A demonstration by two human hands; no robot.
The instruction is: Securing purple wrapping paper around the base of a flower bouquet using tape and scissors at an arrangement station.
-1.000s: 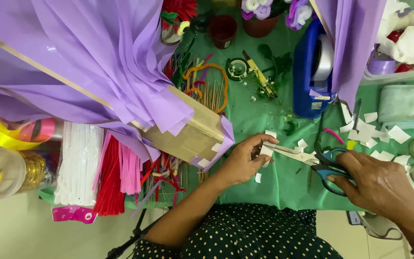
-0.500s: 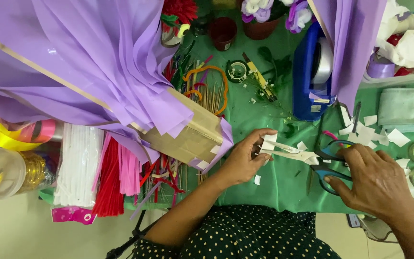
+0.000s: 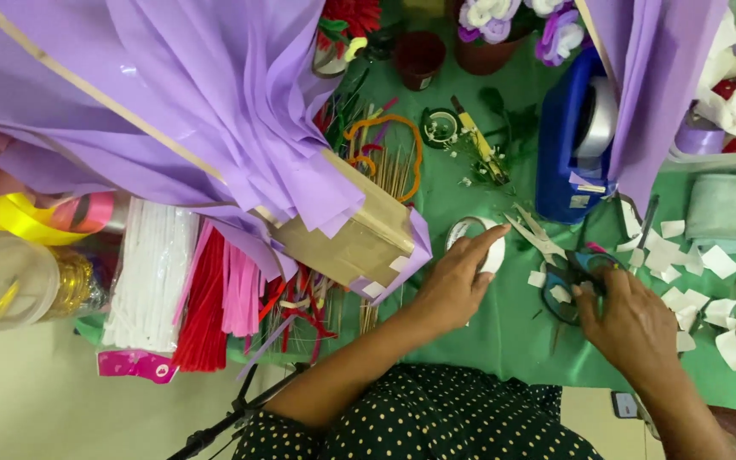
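Left hand (image 3: 453, 285) fingers rest on white tape roll (image 3: 479, 245) at tabletop (image 3: 504, 341) centre, grip loose; right hand (image 3: 632, 319) at 3 o'clock, grip wrapped around scissors (image 3: 555, 264), blades open, paper scraps (image 3: 683, 255) beyond

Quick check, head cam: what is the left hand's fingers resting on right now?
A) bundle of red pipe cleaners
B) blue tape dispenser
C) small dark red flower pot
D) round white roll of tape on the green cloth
D: the left hand reaches forward with its fingertips on the round white roll of tape lying on the green cloth, while the right hand is at the dark-handled scissors.
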